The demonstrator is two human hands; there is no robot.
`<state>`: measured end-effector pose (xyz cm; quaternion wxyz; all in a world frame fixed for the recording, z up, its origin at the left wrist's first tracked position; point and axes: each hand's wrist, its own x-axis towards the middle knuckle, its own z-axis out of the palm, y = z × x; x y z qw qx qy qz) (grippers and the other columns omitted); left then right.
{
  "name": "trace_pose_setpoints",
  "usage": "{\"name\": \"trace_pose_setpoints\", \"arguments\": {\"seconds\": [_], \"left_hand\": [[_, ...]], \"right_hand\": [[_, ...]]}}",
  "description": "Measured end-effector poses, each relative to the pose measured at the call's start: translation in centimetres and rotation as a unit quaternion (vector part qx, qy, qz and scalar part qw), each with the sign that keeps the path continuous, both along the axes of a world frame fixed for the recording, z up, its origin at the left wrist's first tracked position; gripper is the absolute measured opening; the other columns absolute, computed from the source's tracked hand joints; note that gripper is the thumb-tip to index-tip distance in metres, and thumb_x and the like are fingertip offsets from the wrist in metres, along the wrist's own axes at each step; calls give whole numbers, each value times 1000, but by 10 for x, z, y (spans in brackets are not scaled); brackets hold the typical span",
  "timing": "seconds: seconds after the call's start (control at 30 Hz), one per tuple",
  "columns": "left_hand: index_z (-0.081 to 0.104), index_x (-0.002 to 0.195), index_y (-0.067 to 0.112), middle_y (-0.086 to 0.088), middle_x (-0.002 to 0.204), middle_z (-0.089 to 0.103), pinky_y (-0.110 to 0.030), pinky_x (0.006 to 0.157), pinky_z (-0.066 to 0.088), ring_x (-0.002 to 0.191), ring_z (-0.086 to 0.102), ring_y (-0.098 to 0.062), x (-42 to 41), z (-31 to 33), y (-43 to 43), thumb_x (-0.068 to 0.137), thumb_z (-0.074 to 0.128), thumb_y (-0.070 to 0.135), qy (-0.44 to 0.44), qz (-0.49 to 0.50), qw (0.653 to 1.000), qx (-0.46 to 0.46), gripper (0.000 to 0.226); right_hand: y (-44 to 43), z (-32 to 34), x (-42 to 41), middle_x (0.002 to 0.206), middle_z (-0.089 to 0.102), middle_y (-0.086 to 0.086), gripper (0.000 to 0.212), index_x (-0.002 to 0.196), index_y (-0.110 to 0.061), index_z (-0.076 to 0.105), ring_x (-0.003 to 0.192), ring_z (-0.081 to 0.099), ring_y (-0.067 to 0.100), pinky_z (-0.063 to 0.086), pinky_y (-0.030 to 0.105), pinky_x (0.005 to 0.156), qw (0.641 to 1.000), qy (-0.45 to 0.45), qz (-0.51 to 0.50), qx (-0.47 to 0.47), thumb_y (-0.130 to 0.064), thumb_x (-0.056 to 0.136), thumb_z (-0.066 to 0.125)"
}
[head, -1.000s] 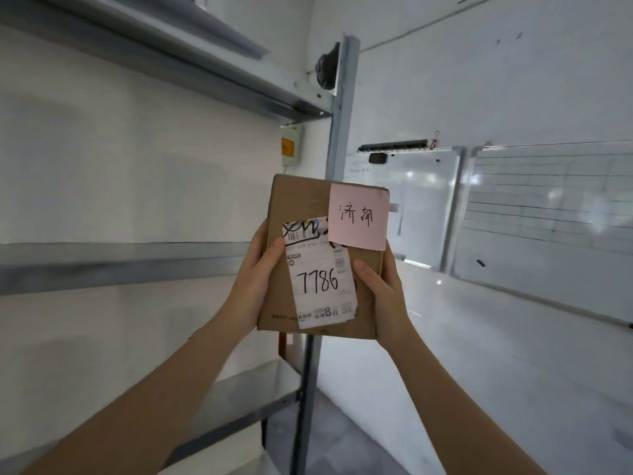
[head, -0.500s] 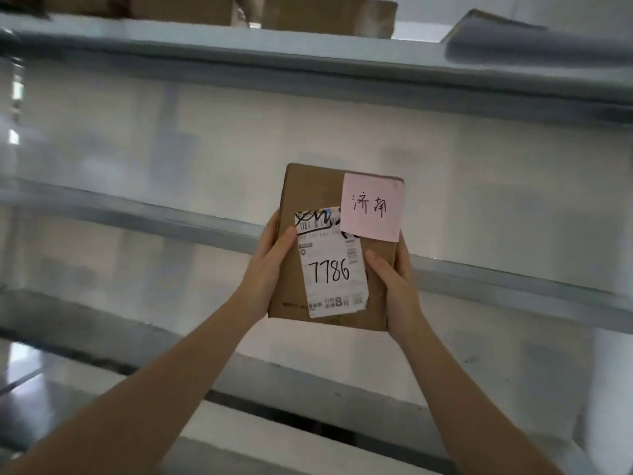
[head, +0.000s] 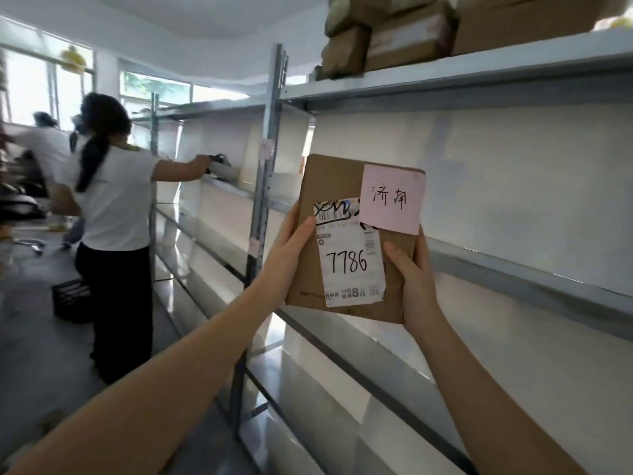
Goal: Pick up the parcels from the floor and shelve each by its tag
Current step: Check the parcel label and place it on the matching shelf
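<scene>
A flat brown cardboard parcel [head: 334,186] is held upright in front of me by both hands. It carries a white shipping label [head: 352,265] with "7786" handwritten on it and a pink sticky tag [head: 392,198] with handwritten characters at its upper right. My left hand [head: 291,248] grips the parcel's left edge, thumb on the label. On the right edge sits my right hand [head: 416,282], its thumb across the front. Behind the parcel runs a grey metal shelf rack [head: 513,269] with bare middle and lower boards.
Several brown parcels [head: 394,32] lie on the top shelf at upper right. A rack upright [head: 265,200] stands left of the parcel. Another person [head: 113,214] in a white shirt reaches into a farther rack. A black crate [head: 70,298] sits on the floor by them.
The view has swung left along the racks, bringing the aisle, another person and windows into sight. The parcel stays held in both hands the same way.
</scene>
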<state>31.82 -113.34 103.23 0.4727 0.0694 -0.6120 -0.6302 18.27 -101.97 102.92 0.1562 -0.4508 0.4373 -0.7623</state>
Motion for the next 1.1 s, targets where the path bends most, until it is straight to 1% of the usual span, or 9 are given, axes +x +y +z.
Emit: {"name": "trace_pose_setpoints", "arguments": {"seconds": [0.17, 0.23, 0.33, 0.47, 0.67, 0.77, 0.9, 1.03, 1.1], "left_hand": [[34, 138, 31, -3, 115, 65, -27, 72, 56, 93, 67, -15, 49, -5, -87, 93, 46, 35, -18, 36, 999, -8, 47], [36, 137, 32, -5, 117, 64, -30, 75, 55, 96, 66, -17, 62, -12, -114, 93, 46, 35, -18, 49, 999, 2, 45], [38, 135, 33, -5, 115, 64, -36, 81, 53, 100, 65, -21, 80, -25, -152, 92, 47, 35, -13, 69, 997, 22, 43], [38, 134, 38, 1, 110, 67, -31, 75, 54, 95, 67, -16, 92, -33, -214, 92, 47, 38, -40, 99, 994, 27, 43], [37, 136, 37, 0, 110, 67, -30, 72, 55, 93, 67, -16, 79, -24, -275, 91, 48, 39, -52, 112, 992, 27, 46], [39, 135, 35, 2, 105, 67, -28, 69, 54, 88, 67, -14, 56, -17, -319, 92, 46, 40, -51, 118, 991, 31, 44], [39, 135, 31, 2, 100, 68, -29, 66, 55, 85, 68, -15, 14, 1, -379, 92, 44, 40, -51, 84, 995, 29, 45], [39, 134, 31, 4, 96, 68, -31, 67, 55, 80, 69, -13, -27, 13, -432, 92, 45, 41, -50, 63, 997, 23, 44], [42, 131, 32, 5, 91, 69, -28, 61, 56, 74, 71, -11, -44, 15, -454, 92, 45, 41, -48, 48, 997, 27, 41]], "right_hand": [[-98, -11, 40, 126, 62, 8, 71, 142, -28, 36, 105, 65, 30, 60, 35, 73, 999, -17, 41, 2, -22, 76, 63], [-130, -16, 51, 126, 62, 9, 71, 142, -28, 36, 104, 66, 29, 60, 33, 71, 998, -21, 56, 8, -22, 76, 62], [-172, -26, 64, 126, 61, 9, 64, 142, -28, 36, 97, 69, 22, 59, 29, 66, 997, -15, 75, 22, -15, 84, 61], [-237, -37, 73, 121, 63, 7, 61, 142, -26, 35, 84, 72, 13, 57, 24, 59, 994, -20, 105, 30, -11, 88, 58], [-302, -34, 61, 115, 63, 6, 55, 142, -23, 36, 76, 72, 7, 55, 20, 56, 995, -37, 92, 24, -8, 92, 53], [-349, -25, 39, 124, 62, 6, 57, 141, -26, 37, 84, 71, 9, 57, 22, 61, 997, -14, 77, 23, -14, 89, 58], [-404, -5, 0, 129, 60, 2, 61, 141, -34, 37, 101, 67, 21, 58, 36, 76, 998, -5, 55, 9, -20, 87, 62], [-450, 9, -38, 130, 60, 1, 57, 141, -33, 37, 102, 66, 20, 59, 34, 76, 999, -7, 38, -7, -14, 90, 57], [-469, 11, -52, 132, 59, 1, 59, 141, -32, 36, 104, 66, 20, 59, 35, 78, 1000, -6, 29, -9, -12, 90, 57]]}}
